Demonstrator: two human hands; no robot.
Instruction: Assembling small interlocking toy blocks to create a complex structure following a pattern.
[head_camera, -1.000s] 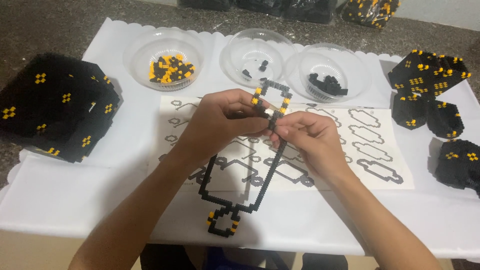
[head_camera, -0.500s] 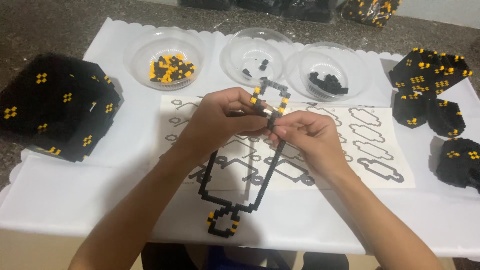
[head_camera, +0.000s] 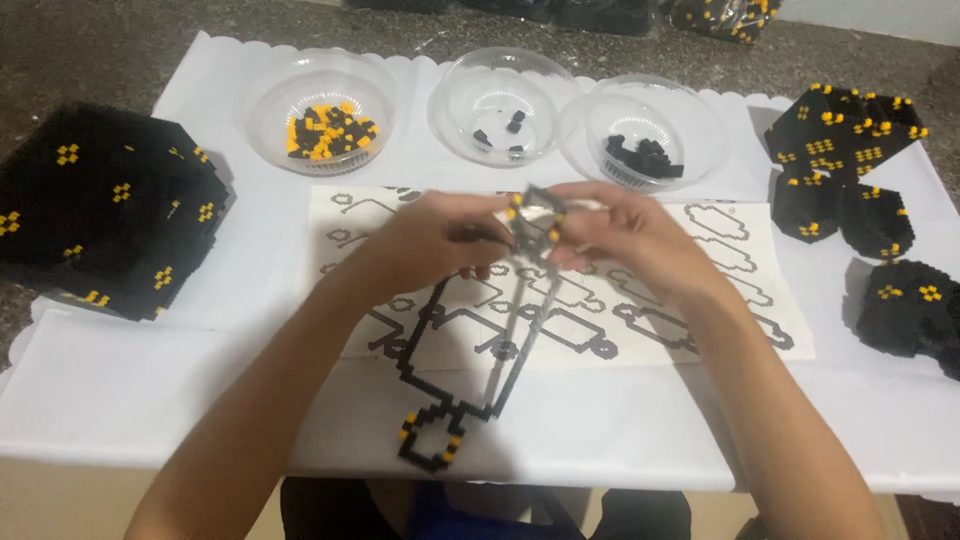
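Frame of black and yellow bricks (head_camera: 470, 370), a thin open outline, runs from 6 o'clock up to centre, its lower loop resting on the white cloth (head_camera: 150, 400). Left hand (head_camera: 430, 240) and right hand (head_camera: 625, 232) meet at centre, fingertips pinched on the frame's blurred upper end, seemingly to steady it over the printed pattern sheet (head_camera: 740, 300) for comparison. Three clear bowls stand at 12 o'clock: yellow-and-black pieces (head_camera: 325, 130), few black pieces (head_camera: 500, 130), more black pieces (head_camera: 645, 158). One finished black stack (head_camera: 100, 220) lies at 9 o'clock; several dark built pieces (head_camera: 850, 170) at 2 to 3 o'clock.
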